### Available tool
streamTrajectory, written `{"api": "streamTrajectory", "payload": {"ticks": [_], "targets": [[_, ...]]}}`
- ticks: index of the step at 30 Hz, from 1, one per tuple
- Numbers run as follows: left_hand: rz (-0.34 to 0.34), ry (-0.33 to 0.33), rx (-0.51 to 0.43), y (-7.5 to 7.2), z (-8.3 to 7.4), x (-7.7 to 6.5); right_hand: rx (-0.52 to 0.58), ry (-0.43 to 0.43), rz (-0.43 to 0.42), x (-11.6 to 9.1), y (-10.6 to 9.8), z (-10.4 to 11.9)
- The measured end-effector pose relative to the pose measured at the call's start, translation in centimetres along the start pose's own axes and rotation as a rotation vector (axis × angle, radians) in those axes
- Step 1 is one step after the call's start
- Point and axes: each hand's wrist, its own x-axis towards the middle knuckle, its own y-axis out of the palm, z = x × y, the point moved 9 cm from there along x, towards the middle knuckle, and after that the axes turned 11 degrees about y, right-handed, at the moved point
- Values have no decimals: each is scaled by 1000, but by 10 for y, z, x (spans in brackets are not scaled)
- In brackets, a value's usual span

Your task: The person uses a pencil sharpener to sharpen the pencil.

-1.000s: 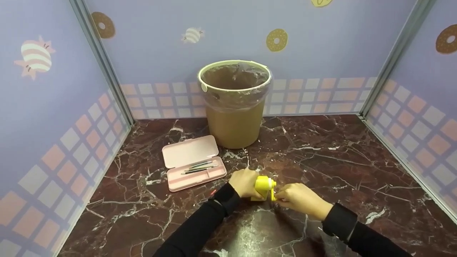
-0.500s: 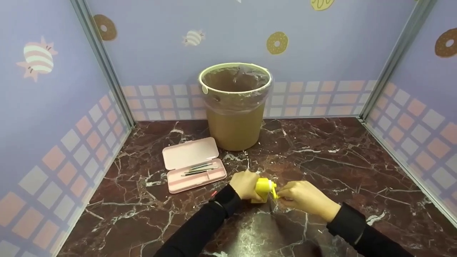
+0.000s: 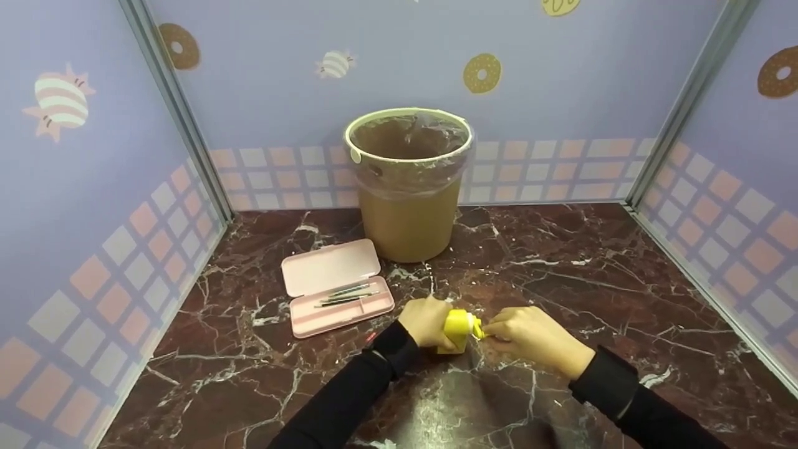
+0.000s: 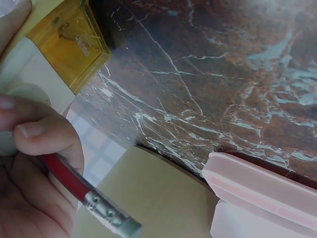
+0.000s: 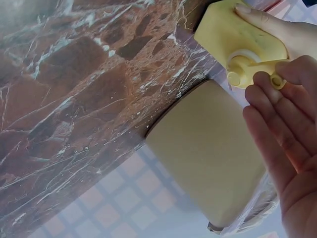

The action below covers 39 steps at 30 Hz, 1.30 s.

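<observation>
A yellow hand-crank pencil sharpener (image 3: 457, 324) stands on the marble-patterned tabletop, and my left hand (image 3: 426, 321) grips it from its left side. In the left wrist view, a red pencil (image 4: 69, 178) with a metal ferrule and eraser end sticks out by the curled fingers. Its other end is hidden. The sharpener's see-through amber drawer (image 4: 74, 44) shows there too. On the opposite side, my right hand (image 3: 533, 337) pinches the knob of the yellow crank handle (image 5: 270, 68) between thumb and finger; its remaining fingers extend fairly straight.
Left of the hands lies an opened pink pencil case (image 3: 330, 271) with several pencils (image 3: 346, 294) in it. Behind stands a tan bin (image 3: 408, 218) with a clear liner. A small red item (image 3: 371, 337) lies near the left cuff. Patterned walls enclose the table.
The crank has turned, its handle swinging from pointing down to sticking outward and higher. My right hand has risen slightly with it. The left hand holds the sharpener in the same place.
</observation>
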Motion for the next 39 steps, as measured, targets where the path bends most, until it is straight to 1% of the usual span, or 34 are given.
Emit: {"api": "streamTrajectory", "payload": {"ticks": [6, 12, 17, 23, 30, 34, 39], "targets": [[27, 12, 21, -1, -3, 1, -24, 15, -21, 4, -5, -5], [22, 22, 21, 2, -3, 1, -50, 30, -28, 16, -8, -15], [23, 31, 24, 5, -2, 1, -51, 86, -22, 24, -4, -26], [13, 44, 23, 7, -1, 1, -71, 138, 20, 31, 6, -37], [10, 39, 31, 6, -2, 0, -74, 179, 58, 37, 20, -46], [19, 30, 53, 5, -2, 0, -72, 191, 63, 37, 30, -50], [24, 23, 61, 6, -2, 0, -46, 205, 89, 33, 42, -54]]}}
